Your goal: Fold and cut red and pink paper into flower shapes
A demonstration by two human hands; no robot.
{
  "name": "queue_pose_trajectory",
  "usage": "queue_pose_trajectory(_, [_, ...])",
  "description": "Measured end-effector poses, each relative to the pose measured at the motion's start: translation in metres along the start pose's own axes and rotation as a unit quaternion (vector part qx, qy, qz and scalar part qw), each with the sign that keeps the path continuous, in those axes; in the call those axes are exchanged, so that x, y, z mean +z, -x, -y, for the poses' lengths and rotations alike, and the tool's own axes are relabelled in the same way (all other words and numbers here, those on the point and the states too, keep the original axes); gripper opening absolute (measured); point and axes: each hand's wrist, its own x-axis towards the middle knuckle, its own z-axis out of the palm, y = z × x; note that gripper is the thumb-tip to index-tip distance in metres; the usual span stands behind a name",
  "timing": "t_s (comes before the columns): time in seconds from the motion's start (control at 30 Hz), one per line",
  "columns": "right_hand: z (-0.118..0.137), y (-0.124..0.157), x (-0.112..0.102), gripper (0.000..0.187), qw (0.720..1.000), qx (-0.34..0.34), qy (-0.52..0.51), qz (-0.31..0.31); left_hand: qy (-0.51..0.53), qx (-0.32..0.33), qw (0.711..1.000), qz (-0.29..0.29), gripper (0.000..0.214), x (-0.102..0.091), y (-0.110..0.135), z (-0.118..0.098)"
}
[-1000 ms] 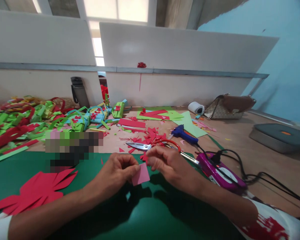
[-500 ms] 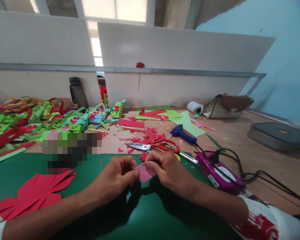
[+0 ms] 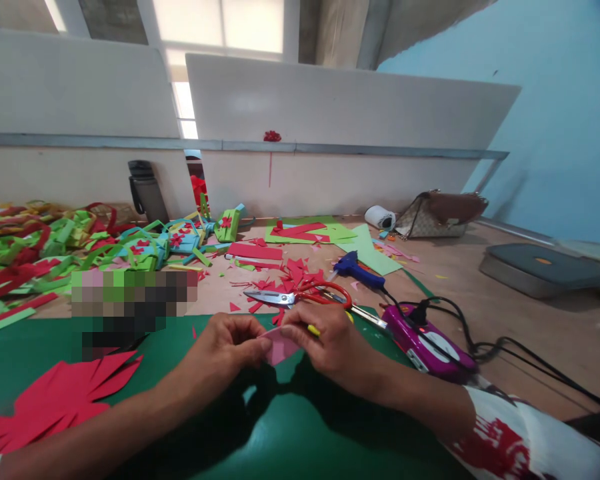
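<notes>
Pink paper is pinched by your left hand at nine o'clock and right hand at two; uneven pulling could crease it.

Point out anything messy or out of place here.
Red paper scraps lie strewn beside the scissors, looking untidy. The handbag, a personal item, looks out of place. The pink paper between the left hand and right hand shows no obvious tear.
</notes>
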Motion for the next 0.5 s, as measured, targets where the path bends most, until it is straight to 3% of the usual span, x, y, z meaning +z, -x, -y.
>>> queue_pose_trajectory(0.2, [-0.032, -0.017, -0.025, 0.010, 0.977, 0.110, 0.173, 0.058, 0.109, -0.004, 0.993, -0.047, 0.020, -0.011, -0.009, 0.007])
queue_pose_trajectory(0.33, [-0.052, -0.016, -0.016, 0.020, 0.953, 0.138, 0.226, 0.149, 0.203, -0.035, 0.977, -0.059, 0.017, -0.017, -0.015, 0.014])
queue_pose_trajectory(0.5, [-0.052, -0.013, -0.007, 0.028, 0.959, 0.130, 0.200, 0.155, 0.241, -0.032, 0.968, -0.066, 0.012, -0.022, -0.016, 0.014])
